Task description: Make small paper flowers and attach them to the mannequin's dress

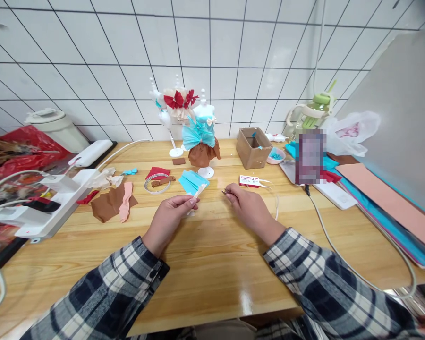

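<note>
Left hand point(170, 212): my fingers pinch a pale paper strip point(199, 191).
Right hand point(246, 204): fingertips closed on a thin dark sliver point(223, 191) (too small to identify).

sleeves point(109, 288) are black, white and grey plaid – the table point(212, 264) is honey-yellow wood grain. wall tiles point(92, 47) are white with dark grout lines. the strip point(199, 191) is pale cream, the pleated paper point(191, 182) turquoise. the doll dress point(200, 134) is turquoise over brown – bows point(179, 100) red, box point(253, 147) tan, bottle point(317, 111) light green.
</note>
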A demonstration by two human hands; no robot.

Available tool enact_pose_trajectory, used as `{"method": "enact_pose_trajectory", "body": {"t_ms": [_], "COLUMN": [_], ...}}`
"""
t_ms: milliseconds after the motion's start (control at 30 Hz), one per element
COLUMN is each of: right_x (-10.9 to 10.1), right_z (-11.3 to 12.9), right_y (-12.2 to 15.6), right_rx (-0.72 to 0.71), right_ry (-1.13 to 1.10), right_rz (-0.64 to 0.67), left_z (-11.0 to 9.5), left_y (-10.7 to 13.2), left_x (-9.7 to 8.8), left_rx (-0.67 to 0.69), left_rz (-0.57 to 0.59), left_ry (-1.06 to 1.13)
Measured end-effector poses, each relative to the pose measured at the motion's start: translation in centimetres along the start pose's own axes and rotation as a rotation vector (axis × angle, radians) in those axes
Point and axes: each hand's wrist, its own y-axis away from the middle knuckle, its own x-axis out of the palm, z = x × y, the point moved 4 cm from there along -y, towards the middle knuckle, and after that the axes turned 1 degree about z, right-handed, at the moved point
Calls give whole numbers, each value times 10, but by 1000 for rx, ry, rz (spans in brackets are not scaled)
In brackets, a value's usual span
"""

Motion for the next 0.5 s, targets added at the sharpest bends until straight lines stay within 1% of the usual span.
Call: {"method": "enact_pose_trajectory", "body": {"t_ms": [100, 200, 267, 333, 500], "right_x": [7, 18, 24, 28, 32], "right_z": [21, 34, 35, 34, 36], "right_y": [9, 14, 16, 17, 19], "right_rx": [-12, -90, -115, -111, -115], "right_ry": [-144, -301, -397, -468, -502], "right_rz": [59, 95, 104, 98, 146], "left_z": [2, 2, 1, 1, 0], "left_y": [1, 2, 4, 5, 7], "left_x": [3, 6, 8, 10, 14], "left_rx": [-4, -18, -31, -38, -45], "left_rz": [3, 35, 66, 92, 151], "left_ry": [67, 76, 103, 132, 113]}}
